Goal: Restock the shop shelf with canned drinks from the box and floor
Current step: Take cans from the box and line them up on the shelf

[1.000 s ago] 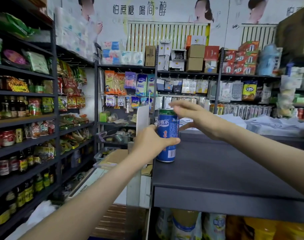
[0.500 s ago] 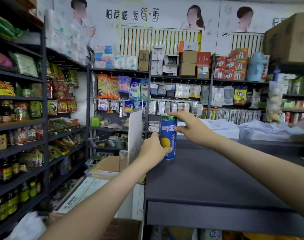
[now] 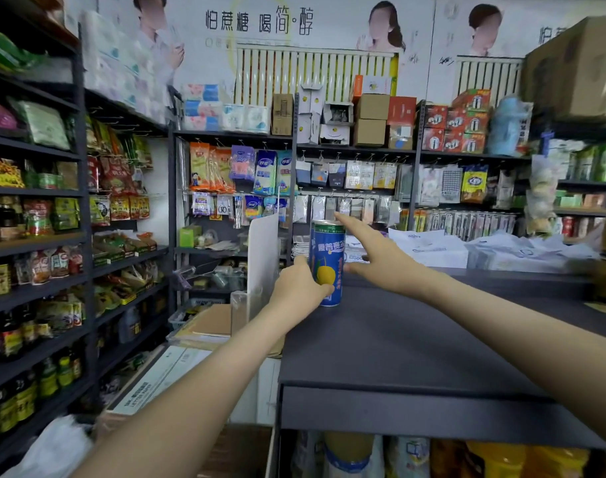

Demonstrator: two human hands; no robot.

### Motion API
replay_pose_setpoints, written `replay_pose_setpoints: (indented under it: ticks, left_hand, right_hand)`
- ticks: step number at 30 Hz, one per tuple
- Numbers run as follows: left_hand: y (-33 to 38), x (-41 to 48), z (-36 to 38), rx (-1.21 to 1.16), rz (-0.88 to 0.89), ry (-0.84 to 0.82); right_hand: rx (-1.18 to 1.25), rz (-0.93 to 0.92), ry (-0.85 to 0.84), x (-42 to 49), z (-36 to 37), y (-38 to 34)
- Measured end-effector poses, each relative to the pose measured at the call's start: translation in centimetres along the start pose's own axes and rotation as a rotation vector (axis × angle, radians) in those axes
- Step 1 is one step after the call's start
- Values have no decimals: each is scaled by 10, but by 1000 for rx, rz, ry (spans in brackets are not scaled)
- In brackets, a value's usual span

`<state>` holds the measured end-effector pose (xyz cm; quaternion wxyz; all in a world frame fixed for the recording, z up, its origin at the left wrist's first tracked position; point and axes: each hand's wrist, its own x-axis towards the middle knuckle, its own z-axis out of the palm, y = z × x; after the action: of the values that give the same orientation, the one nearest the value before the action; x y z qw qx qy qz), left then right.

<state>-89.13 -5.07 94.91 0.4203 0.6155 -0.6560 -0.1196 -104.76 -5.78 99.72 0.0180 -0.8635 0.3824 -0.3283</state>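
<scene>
The fingers (image 3: 324,290) of the left hand (image 3: 296,288) curl round the lower half of the can (image 3: 327,251), thumb across the front of the label and the rest wrapped behind, so this hand has a firm hold of it. The right hand (image 3: 381,262) holds nothing. Its fingers are stretched out, the forefinger reaching to the can's top rim and seemingly touching it, the thumb spread wide beside the can's right side. The can is upright and appears to rest on the dark shelf (image 3: 398,339), near its back left corner and just beside a white divider panel (image 3: 263,253). A full drink can is likely fairly heavy, stiff in the wall yet easy to dent, and smooth enough to slip. The body is the safest place to grip it, as the left hand does, with a fingertip on top to steady it. Both arms reach forward nearly straight, the left rising from below left, the right coming in from the right over the shelf.
</scene>
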Motion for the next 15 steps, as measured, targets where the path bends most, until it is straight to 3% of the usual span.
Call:
replay_pose_setpoints:
  ticks: [9,15]
  left_hand:
    - [22,-81,-44,-142,13,7]
    - [33,-208,-102,-143,90,180]
  right_hand:
    - [31,66,59,-70,-25,-55]
    - [123,-69,154,-148,-28,-131]
